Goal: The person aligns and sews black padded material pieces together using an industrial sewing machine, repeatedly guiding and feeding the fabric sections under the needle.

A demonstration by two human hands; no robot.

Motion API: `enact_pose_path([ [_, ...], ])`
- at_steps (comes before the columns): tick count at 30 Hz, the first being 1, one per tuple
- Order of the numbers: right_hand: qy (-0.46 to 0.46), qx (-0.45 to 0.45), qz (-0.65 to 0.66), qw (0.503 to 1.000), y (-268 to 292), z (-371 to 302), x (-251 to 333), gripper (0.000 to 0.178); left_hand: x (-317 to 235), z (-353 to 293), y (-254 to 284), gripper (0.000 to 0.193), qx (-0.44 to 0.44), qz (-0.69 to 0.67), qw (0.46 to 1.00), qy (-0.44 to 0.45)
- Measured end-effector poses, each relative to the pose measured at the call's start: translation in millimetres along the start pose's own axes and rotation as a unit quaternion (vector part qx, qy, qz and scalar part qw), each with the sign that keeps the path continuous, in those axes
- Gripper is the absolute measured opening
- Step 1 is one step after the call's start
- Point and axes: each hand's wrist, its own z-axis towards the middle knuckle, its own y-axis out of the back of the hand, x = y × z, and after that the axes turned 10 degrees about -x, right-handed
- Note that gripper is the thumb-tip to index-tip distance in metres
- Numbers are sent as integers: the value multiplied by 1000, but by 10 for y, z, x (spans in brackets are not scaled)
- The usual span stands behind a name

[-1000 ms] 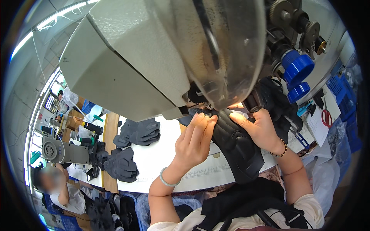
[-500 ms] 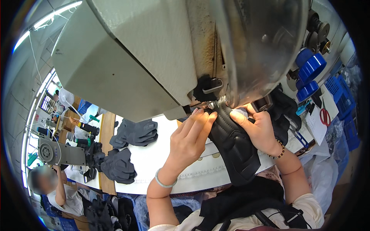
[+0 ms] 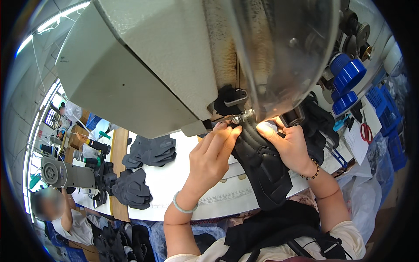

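Where it shows, the black piece [image 3: 267,177] seems unmoved.

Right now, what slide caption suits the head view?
Left hand and right hand on a stitched black piece at a sewing machine, dark grey pieces piled leftward.

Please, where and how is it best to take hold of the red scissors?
Probably by the red handles, from the person's side: the loops lie nearer the person and the blades point away. The right hand, nearer, now holds the black piece.
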Motion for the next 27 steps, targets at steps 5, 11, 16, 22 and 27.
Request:
enact_pose_path([
  [5, -17, 1, 25, 1000, -64, 7, -6, 21, 30, -22, 38, 43, 9, 2, 1000, 16],
  [11, -4, -28, -78, 997, 47, 10, -24, 28, -59, 48, -21, 42, 6, -47, 997, 60],
  [16, 393, -161, -295, 856, -61, -89, 58, 35, -33, -110, 67, 36, -11, 30, 998, 63],
  [22, 456, 9, -467, 758, -320, -256, 323, 40, -67, -64, 56, 29, 14, -6, 997, 81],
  [27, 493, -30, -409, 767, -239, -257, 316, 35, -49, -14, -10, 25, -13, -42, 990, 132],
])
